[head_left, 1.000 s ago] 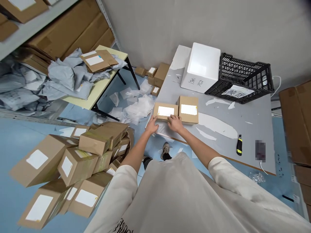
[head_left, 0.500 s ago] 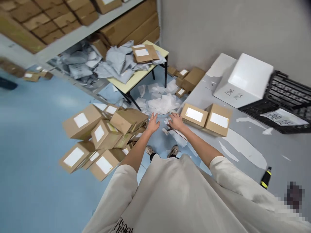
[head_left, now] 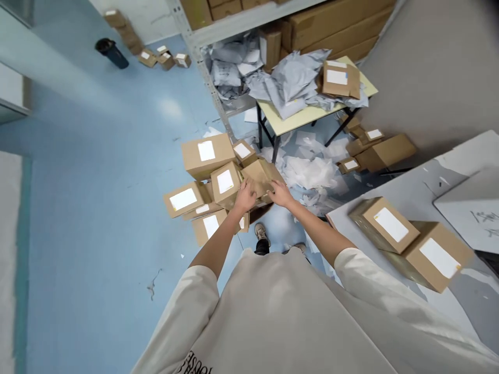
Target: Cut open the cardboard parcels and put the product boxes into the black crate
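Note:
My left hand (head_left: 245, 196) is open, fingers a little bent, over the near side of a heap of cardboard boxes. It overlaps a labelled box (head_left: 220, 188) and an unlabelled box (head_left: 255, 172); whether it touches either I cannot tell. At the right end of the unlabelled box is my right hand (head_left: 279, 194), thumb and fingers apart and nothing visible between them. More labelled boxes lie around them, among them a large box (head_left: 224, 148) at the back and a box (head_left: 191, 208) on the left.
Two labelled boxes (head_left: 384, 224) sit on the grey table (head_left: 424, 176) at right. Beyond the heap, a pale yellow table (head_left: 290, 122) carries grey mailing bags (head_left: 290, 78). White paper scraps (head_left: 312, 171) litter the floor beneath it. A dark bin (head_left: 112, 53) stands far left.
The view has swung left, away from the grey table. Both hands, previously between the heap and that table, are now over the box heap. No box has visibly been picked up.

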`<state>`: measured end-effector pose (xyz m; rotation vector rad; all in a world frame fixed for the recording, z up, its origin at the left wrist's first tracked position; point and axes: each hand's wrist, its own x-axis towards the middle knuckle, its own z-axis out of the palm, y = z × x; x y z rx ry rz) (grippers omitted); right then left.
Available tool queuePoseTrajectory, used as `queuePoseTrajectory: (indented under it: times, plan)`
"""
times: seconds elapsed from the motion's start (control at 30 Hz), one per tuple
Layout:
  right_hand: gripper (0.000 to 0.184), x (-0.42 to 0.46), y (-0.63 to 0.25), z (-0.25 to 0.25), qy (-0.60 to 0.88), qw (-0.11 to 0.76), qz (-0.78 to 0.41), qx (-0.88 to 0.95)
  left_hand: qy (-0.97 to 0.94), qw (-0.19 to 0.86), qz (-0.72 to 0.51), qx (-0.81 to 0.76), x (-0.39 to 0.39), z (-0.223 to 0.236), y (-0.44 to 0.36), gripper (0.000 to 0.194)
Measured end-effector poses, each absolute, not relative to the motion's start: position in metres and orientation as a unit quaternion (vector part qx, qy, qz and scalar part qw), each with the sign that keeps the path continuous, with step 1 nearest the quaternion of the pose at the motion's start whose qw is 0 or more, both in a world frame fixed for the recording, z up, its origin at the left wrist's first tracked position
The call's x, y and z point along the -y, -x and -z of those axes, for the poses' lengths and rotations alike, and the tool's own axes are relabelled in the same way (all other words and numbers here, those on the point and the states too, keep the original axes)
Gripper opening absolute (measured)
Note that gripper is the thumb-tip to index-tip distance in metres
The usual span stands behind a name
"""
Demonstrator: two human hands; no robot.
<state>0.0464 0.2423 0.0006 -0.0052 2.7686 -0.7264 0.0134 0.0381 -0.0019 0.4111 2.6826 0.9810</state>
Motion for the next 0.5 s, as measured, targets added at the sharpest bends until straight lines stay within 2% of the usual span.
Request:
queuePoseTrajectory:
  times: [0.2,0.4,0.5]
  plan:
    - [0.066,-0.199,0.0,0.022,-0.043,0.153,0.251,-0.955,-0.134,0.117,-0.332,-0.926,0.001,0.006,0.011,0.061]
    - [0.071,-0.221,0.018,0.046,-0.125,0.182,0.265,-0.939,-0.134,0.155,-0.287,-0.936,-0.012,0.014,0.043,0.058]
    - [0.079,-0.235,0.026,0.06,-0.158,0.199,0.29,-0.923,-0.146,0.182,-0.255,-0.938,-0.024,0.021,0.058,0.056]
